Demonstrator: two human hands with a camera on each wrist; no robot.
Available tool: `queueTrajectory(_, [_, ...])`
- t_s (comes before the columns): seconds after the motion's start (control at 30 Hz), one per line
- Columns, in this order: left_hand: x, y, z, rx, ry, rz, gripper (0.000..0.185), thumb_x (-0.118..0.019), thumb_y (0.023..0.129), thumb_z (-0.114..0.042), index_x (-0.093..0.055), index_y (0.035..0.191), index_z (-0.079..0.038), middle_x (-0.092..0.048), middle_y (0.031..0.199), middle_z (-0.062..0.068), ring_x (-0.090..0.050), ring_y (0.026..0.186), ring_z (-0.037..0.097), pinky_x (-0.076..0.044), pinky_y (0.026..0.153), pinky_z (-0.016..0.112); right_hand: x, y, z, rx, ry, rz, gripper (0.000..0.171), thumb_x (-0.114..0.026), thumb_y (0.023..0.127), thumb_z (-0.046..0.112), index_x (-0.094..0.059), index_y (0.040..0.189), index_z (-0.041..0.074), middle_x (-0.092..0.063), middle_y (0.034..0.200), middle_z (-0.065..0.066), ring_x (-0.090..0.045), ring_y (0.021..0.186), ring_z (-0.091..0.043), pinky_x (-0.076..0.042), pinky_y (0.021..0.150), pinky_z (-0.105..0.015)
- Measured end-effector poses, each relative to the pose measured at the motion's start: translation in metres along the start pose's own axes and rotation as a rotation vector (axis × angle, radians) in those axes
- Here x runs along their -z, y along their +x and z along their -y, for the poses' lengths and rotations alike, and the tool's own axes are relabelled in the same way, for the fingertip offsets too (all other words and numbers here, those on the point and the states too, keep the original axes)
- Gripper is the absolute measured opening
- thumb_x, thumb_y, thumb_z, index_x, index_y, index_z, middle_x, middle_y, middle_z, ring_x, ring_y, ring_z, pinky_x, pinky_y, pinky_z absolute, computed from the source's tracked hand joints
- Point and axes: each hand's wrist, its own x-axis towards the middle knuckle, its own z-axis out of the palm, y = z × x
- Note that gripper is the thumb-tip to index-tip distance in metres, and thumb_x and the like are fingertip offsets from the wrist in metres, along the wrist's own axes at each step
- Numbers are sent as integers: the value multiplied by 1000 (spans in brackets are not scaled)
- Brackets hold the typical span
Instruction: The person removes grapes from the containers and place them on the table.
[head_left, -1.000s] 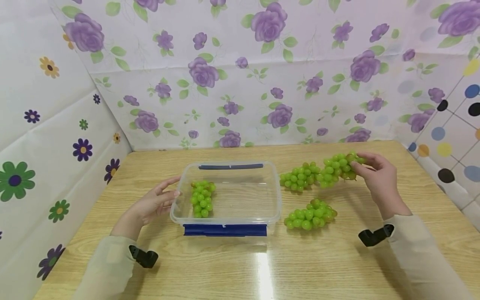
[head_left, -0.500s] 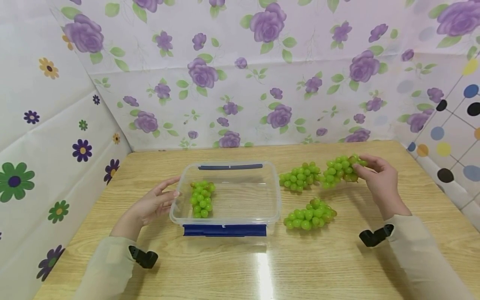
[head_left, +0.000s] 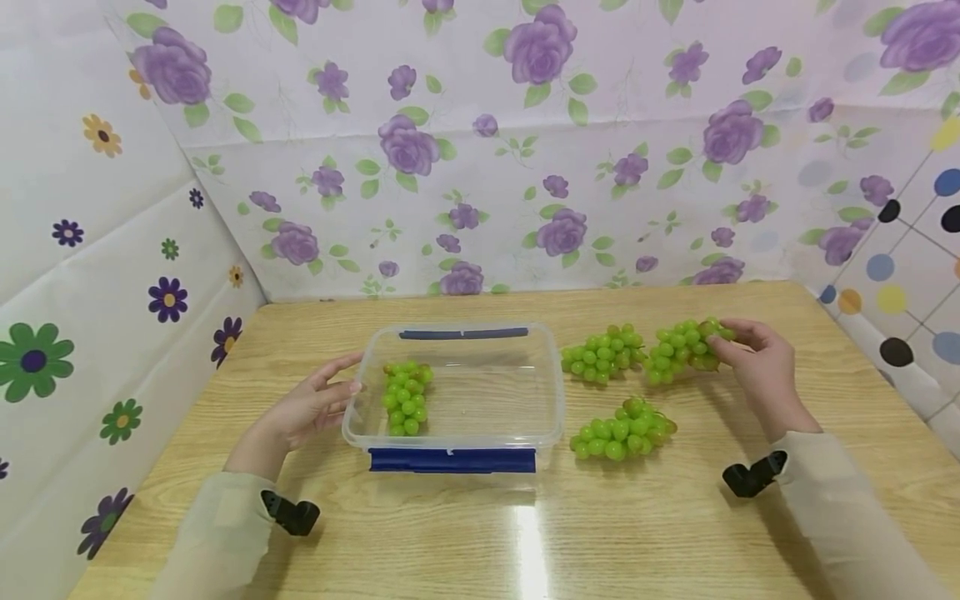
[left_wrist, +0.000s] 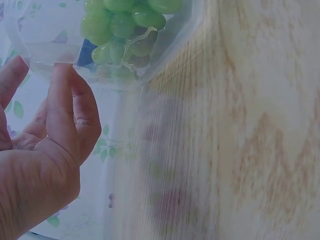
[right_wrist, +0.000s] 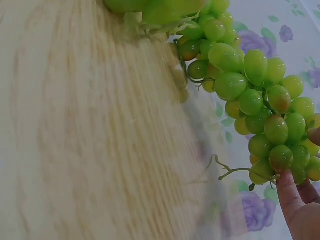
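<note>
The grape bunch in the right hand has sunk lower over the last second, now at the desk at two o'clock, touching its neighbour bunch. Fingers pinch its stem end. The left hand, fingers straight, steadies the container; open desk lies toward six o'clock.

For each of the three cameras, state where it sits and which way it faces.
Head: worn high, facing forward and down over the wooden table; both sleeves and hands show.
Left wrist: beside the left hand, facing the clear container.
Right wrist: below the right hand, facing its held grape bunch; only fingertips show.
Shared: head and left wrist both show the container's grapes.
</note>
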Motion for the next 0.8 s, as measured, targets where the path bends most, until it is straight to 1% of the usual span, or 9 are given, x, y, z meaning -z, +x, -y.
queueTrajectory(0.1, [0,0,0,-5,-11,4,67,-51,100,-19,-11,154,-19,-51,119,4,-62,103,14,-55,80,24,0,1,-2,-6,-7,2,41,-63,90,39,-57,126,20,-45,105,21,-41,99,0,-46,71,-12])
queueTrajectory(0.23, [0,-1,0,-7,-8,5,67,-51,100,-19,-11,154,-19,-53,118,3,-63,103,14,-55,81,25,-1,2,-4,5,-22,4,40,-62,91,38,-58,125,17,-46,107,16,-43,96,-1,-48,70,-13])
queueTrajectory(0.33, [-1,-1,0,-3,0,0,67,-51,100,-20,-11,154,-19,-51,120,4,-62,105,14,-54,81,25,-3,3,-6,20,-42,4,43,-62,91,37,-57,126,13,-47,112,9,-46,105,-12,-47,68,-10])
queueTrajectory(0.43, [-1,0,0,-4,-2,-3,67,-51,100,-20,-12,154,-20,-48,122,5,-62,105,14,-55,80,24,-4,4,-8,23,-65,2,47,-61,92,37,-54,128,8,-48,121,-1,-42,117,-26,-43,67,-7])
queueTrajectory(0.5, [0,0,1,-1,-7,-7,66,-51,100,-20,-14,154,-21,-48,122,5,-63,103,13,-55,79,23,-5,4,-10,21,-74,4,49,-60,92,37,-53,130,5,-46,127,-7,-39,122,-31,-42,66,-6])
queueTrajectory(0.6, [0,1,1,0,-12,-8,66,-52,99,-20,-15,154,-21,-50,120,4,-64,100,11,-55,78,22,-6,5,-13,16,-92,12,52,-58,93,39,-51,131,4,-42,133,-15,-38,123,-33,-42,66,-8])
queueTrajectory(0.8, [0,0,2,0,-20,-7,65,-52,99,-20,-16,153,-22,-49,119,4,-64,97,10,-55,77,22,-5,6,-18,2,-125,37,56,-53,94,42,-47,135,5,-39,138,-19,-40,117,-28,-44,64,-11])
